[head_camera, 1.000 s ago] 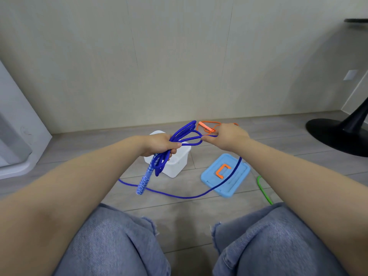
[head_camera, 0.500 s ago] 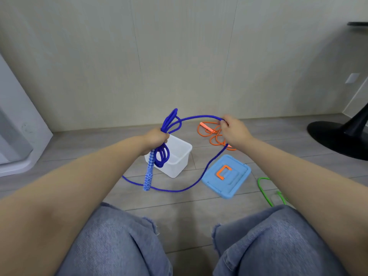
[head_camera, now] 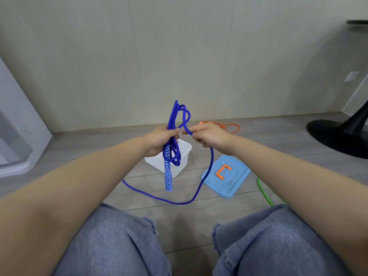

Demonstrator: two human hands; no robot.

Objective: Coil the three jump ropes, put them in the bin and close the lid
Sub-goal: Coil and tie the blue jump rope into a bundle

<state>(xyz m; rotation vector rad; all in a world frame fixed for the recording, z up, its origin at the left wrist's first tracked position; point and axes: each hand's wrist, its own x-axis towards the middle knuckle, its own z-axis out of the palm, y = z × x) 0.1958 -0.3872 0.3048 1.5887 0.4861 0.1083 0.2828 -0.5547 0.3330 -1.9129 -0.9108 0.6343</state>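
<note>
Centre of the frame, above the floor (head_camera: 199, 226): both hands raised together over the bin. Left hand (head_camera: 162, 139) has its grip closed around a bunch of blue rope (head_camera: 172, 120) loops; loops stand up above the fist and hang below it. One patterned blue handle (head_camera: 167, 177) hangs straight down from that fist, in front of the bin.

Right hand (head_camera: 207, 135), just beside the left, pinches a single strand of the same rope between thumb and fingers, grip narrow. From it the strand drops to the floor, crosses the lid's left edge, curves low toward the knees, then runs up-left and stops behind the left forearm.

White bin (head_camera: 184, 156), open, sits on the floor just below the left hand. Light blue lid (head_camera: 235, 185) with an orange clip lies flat on the floor lower right of the bin, apart from it.

Orange rope (head_camera: 231, 127) lies on the floor behind the right hand, near the wall. Green rope (head_camera: 263, 192) on the floor right of the lid, partly hidden by the right forearm and knee.

Black pedestal base (head_camera: 334, 136) at the right edge. Jeans-covered knees (head_camera: 119, 246) fill the bottom of the frame.
</note>
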